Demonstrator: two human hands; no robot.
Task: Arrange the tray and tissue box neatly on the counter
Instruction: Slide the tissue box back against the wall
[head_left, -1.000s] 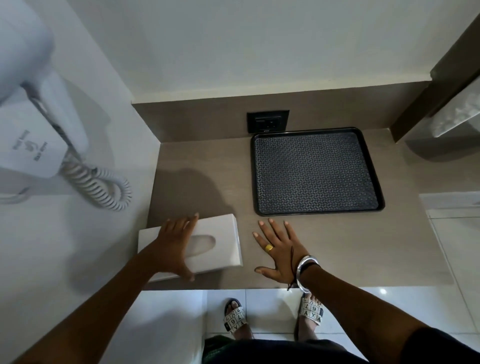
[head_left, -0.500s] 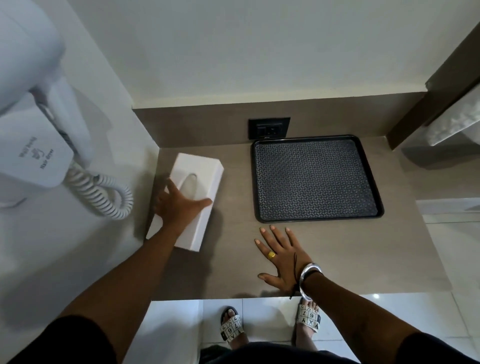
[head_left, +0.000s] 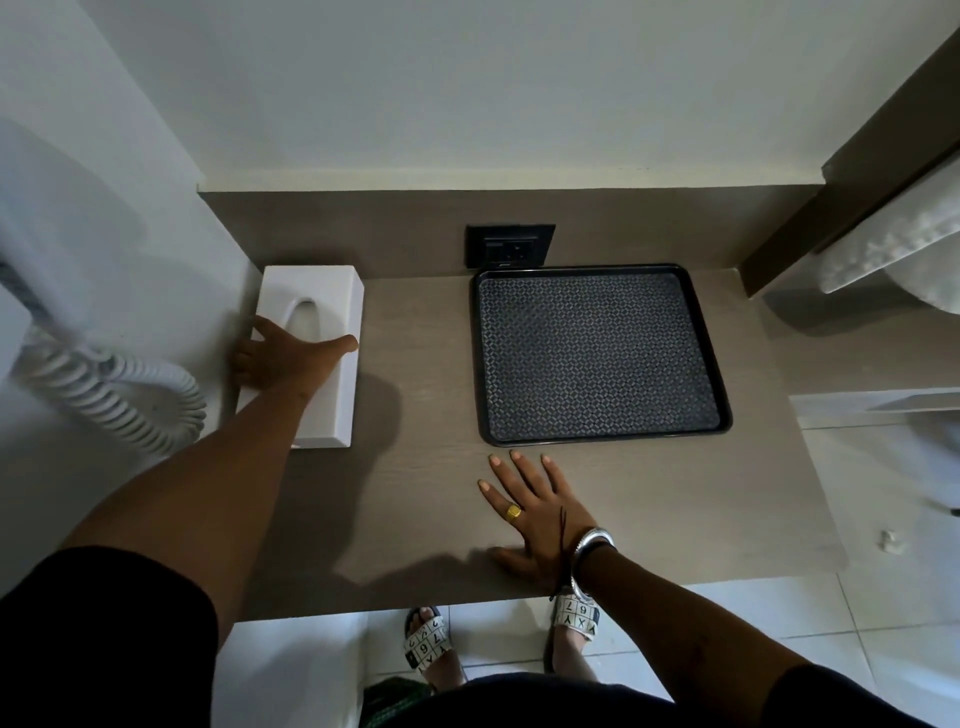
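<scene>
A white tissue box (head_left: 332, 312) lies lengthwise against the left wall, its far end at the back of the grey-brown counter (head_left: 415, 415). My left hand (head_left: 283, 358) spans the box's top, thumb on its right edge and fingers over its left edge. A black tray (head_left: 597, 353) with a patterned mat sits at the back right, squared to the rear wall. My right hand (head_left: 535, 512) rests flat on the counter just in front of the tray, fingers spread and holding nothing.
A white wall hair dryer with a coiled cord (head_left: 119, 389) hangs on the left wall beside the box. A black power socket (head_left: 511, 247) is on the backsplash behind the tray. A folded white towel (head_left: 893, 234) lies at the far right. The counter's front edge is above my feet.
My left hand carried the tissue box from the front left of the counter, turned it lengthwise and moved it back against the left wall. The right hand and tray stayed put.
</scene>
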